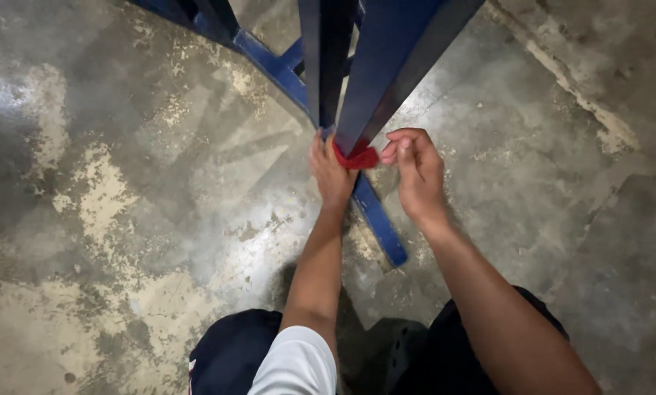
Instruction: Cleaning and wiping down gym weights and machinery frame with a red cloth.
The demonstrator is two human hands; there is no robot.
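Worn, stained grey concrete floor (pixel 123 219) under the feet of a blue steel frame (pixel 375 219).

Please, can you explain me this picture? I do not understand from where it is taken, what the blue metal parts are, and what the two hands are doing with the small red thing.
The picture comes from a camera worn on a person's head, looking down, so the two bare arms are that person's own. The dark shapes at the bottom seem to be the person's knees.

The blue metal frame is built of painted bars and stands on a worn, stained concrete floor. One bar runs along the floor between the hands.

The left hand rests against the bottom of an upright bar. The right hand pinches a small red piece with its fingertips, right at the foot of the frame. What the red piece is exactly, I cannot tell.
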